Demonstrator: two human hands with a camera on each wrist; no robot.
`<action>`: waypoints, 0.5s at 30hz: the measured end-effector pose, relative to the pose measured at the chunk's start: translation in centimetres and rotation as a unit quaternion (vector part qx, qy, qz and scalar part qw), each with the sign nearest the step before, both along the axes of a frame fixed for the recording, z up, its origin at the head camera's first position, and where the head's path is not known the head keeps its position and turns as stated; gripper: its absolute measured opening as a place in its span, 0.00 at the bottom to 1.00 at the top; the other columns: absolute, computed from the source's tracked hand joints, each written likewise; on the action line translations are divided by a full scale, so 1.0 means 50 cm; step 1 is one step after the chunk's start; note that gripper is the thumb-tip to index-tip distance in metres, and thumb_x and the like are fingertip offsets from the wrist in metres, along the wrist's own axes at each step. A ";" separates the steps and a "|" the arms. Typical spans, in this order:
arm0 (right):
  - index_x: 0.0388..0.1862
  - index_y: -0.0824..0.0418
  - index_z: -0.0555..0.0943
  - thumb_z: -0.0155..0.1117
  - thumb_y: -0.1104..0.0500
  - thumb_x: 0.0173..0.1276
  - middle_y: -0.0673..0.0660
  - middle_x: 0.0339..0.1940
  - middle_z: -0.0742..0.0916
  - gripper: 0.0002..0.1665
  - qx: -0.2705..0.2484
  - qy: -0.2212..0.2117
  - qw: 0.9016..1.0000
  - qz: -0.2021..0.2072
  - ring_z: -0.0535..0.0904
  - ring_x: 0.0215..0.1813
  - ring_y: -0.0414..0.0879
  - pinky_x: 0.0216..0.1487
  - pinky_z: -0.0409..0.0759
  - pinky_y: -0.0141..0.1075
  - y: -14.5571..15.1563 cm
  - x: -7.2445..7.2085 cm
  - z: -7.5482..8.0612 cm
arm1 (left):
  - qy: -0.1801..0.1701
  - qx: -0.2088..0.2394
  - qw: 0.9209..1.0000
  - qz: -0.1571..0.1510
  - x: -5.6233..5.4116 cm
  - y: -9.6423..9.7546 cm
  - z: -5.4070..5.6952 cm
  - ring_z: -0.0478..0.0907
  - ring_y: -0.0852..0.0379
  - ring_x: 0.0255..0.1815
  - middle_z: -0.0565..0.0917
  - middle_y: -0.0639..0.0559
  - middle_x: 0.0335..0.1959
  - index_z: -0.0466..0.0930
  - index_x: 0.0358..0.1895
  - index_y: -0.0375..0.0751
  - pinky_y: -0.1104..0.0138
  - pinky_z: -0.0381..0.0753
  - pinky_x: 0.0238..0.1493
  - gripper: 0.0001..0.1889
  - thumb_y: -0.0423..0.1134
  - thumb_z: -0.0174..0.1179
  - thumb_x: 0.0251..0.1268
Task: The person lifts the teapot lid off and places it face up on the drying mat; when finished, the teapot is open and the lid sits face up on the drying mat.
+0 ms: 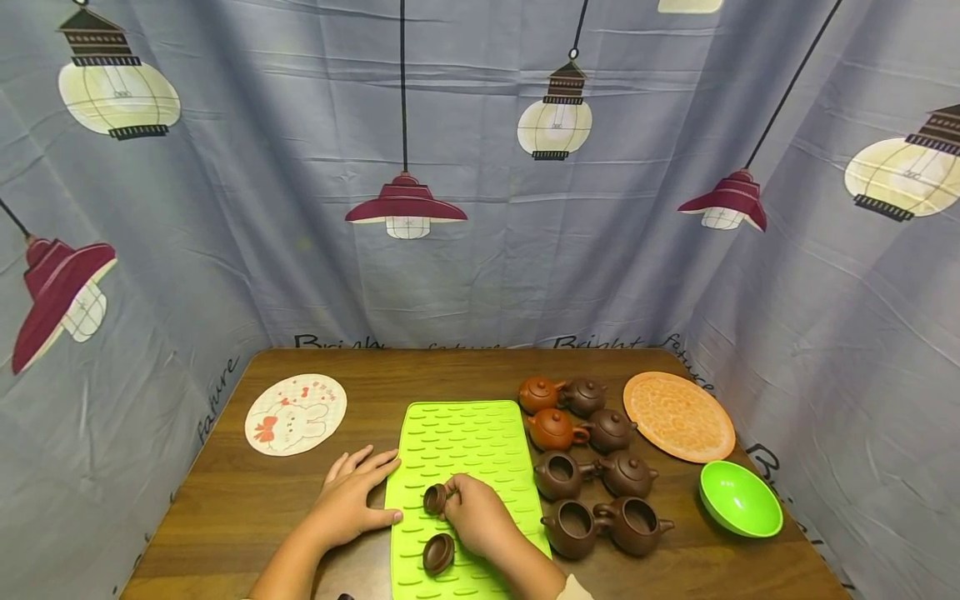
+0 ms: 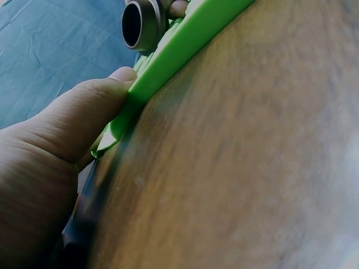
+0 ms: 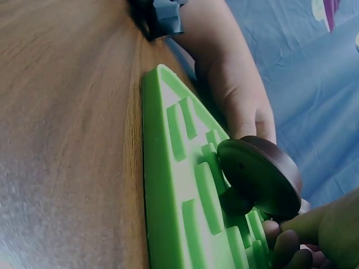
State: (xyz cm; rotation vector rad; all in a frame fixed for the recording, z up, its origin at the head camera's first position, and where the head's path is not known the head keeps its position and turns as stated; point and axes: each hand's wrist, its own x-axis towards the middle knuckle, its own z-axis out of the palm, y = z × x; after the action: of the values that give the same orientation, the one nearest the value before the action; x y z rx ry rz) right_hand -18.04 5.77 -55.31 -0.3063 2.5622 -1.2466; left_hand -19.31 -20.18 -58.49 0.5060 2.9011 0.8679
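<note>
My right hand pinches a small dark brown teapot lid low over the green ridged mat. A second brown teapot lid lies tilted on the mat, nearer the front. In the right wrist view a brown lid leans with its knob side toward the mat, by the right fingers; which lid it is, I cannot tell. Fingers spread, my left hand rests at the mat's left edge. Its thumb touches the green rim in the left wrist view.
Right of the mat stand two orange-red teapots and several dark brown ones; three brown teapots show open tops. Farther right are an orange round mat and a green bowl. A round rabbit-print mat lies at back left.
</note>
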 end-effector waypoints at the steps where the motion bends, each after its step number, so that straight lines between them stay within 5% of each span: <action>1: 0.39 0.50 0.81 0.59 0.64 0.77 0.43 0.26 0.85 0.09 0.002 0.001 1.000 -0.001 0.74 0.24 0.44 0.26 0.71 0.33 0.000 0.001 0.001 | 0.000 0.000 1.000 -0.001 0.000 0.000 0.001 0.51 0.39 0.86 0.67 0.59 0.81 0.72 0.78 0.53 0.37 0.34 0.83 0.49 0.72 0.71 0.55; 15: 0.51 0.55 0.82 0.55 0.65 0.72 0.50 0.26 0.80 0.14 -0.019 0.001 0.999 -0.045 0.69 0.20 0.43 0.20 0.68 0.35 0.003 0.010 0.008 | 0.004 -0.005 1.000 -0.002 -0.002 -0.001 -0.001 0.52 0.40 0.86 0.67 0.59 0.81 0.72 0.78 0.53 0.37 0.35 0.83 0.48 0.72 0.70 0.55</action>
State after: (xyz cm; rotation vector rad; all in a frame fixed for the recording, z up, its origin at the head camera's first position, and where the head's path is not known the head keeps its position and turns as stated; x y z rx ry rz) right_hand -17.52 5.92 -54.91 -0.2012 2.5838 -1.3273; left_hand -19.39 -20.21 -58.52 0.5164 2.9079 0.8524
